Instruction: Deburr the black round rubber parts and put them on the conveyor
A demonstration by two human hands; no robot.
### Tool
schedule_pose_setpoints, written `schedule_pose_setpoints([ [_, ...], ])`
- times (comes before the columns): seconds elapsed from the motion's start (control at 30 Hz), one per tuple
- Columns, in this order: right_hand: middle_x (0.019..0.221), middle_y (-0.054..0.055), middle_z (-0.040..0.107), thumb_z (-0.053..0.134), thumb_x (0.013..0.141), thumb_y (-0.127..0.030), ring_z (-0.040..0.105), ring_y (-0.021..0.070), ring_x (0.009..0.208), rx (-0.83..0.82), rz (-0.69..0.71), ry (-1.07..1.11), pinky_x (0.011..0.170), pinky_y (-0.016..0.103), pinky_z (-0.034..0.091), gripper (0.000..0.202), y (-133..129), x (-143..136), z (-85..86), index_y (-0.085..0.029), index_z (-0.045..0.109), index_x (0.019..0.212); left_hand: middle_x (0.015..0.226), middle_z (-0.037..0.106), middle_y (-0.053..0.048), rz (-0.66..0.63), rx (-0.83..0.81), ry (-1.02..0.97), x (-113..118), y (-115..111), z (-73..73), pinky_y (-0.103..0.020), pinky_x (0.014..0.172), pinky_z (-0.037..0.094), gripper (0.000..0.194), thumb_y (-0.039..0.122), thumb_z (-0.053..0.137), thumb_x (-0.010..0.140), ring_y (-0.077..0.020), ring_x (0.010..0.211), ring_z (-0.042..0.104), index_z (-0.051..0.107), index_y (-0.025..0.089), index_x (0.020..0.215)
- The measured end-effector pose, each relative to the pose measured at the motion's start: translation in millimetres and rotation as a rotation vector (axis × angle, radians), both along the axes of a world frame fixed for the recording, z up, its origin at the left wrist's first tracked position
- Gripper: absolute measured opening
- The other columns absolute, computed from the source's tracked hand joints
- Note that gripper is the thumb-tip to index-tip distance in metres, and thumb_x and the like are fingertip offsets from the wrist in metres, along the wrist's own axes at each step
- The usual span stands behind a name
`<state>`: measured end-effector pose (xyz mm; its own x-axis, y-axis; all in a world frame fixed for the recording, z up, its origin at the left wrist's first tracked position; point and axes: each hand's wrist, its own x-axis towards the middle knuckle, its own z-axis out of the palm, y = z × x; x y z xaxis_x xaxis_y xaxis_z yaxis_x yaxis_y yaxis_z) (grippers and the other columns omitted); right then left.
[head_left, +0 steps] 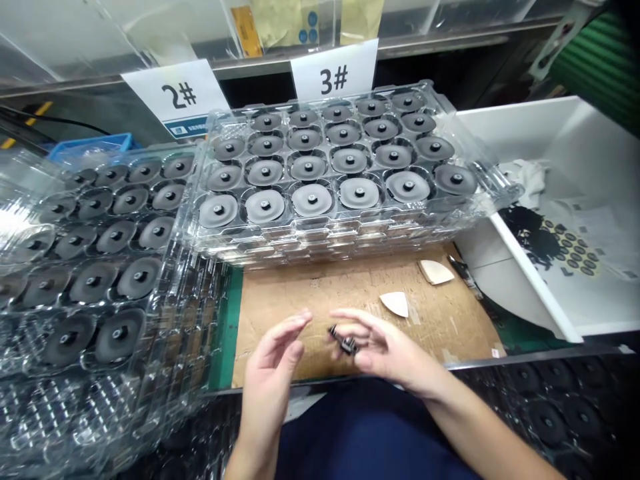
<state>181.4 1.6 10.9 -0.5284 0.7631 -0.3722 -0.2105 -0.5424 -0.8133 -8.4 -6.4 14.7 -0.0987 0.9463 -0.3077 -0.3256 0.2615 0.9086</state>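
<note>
Black part [345, 341] in the right hand [385, 340], above brown cardboard [300, 287]

Navy clothing [370, 433] fills the bottom edge of the view, with both bare forearms reaching past it. At the right, low down, dark round pieces [550, 420] sit beside the forearm, dim and partly cut off.

The right hand grips the small black part between thumb and curled fingers, over the near half of the cardboard. Its exact shape is hard to make out. Facing it, the left hand [273, 347] is open, thumb parted from gently bent fingers, near the part but apart from it.

Beneath the cardboard, a green surface [227, 333] shows at the left. Beyond the right hand lie one white wedge [395, 303] and, farther off, another wedge [437, 272], with a dark pen-like object [465, 275] just beside the latter.

To the left stands a stack of clear trays [187, 293] carrying grey discs, each with a black centre knob. Another clear stack [325, 227] of the same kind stands behind the cardboard. A white bin [535, 280] on the right holds a heap of small black bits [533, 233] and yellowish pieces with dark ovals [575, 248].

Farthest back, paper signs read "2#" [177, 97] and "3#" [334, 73], below clear containers [200, 27].
</note>
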Motion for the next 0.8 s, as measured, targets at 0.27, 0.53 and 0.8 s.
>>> schedule_pose_setpoints([
  [0.27,0.112,0.005,0.057,0.071,0.067,-0.033,0.053,0.0201,0.106,0.129,0.541,0.254,0.097,0.034,0.038,0.058,8,-3,14.7,-0.016,0.055,0.119,0.109,0.068,-0.002,-1.136,0.315,0.116,-13,23,36.5,-0.037,0.096,0.041,0.047,0.025,0.070,0.066,-0.0223,0.106,0.059,0.061,0.034,0.111],
  [0.53,0.096,0.004,0.059,0.065,0.067,-0.049,0.058,0.0187,0.090,0.164,0.539,0.097,0.081,0.032,0.048,0.050,-3,0,7.1,-0.016,0.062,0.105,0.106,0.067,-0.006,-1.193,0.169,0.325,-1,19,45.7,-0.036,0.089,0.043,0.060,0.028,0.073,0.061,-0.0249,0.098,0.059,0.056,0.033,0.119],
  [0.8,0.121,0.010,0.054,0.062,0.066,-0.061,0.058,0.0217,0.101,0.148,0.324,0.043,0.073,0.029,0.051,0.076,-13,1,1.4,-0.022,0.046,0.129,0.116,0.064,-0.006,-1.112,0.174,0.355,6,10,41.3,-0.048,0.104,0.025,0.072,0.022,0.075,0.058,-0.0298,0.115,0.050,0.049,0.037,0.124],
])
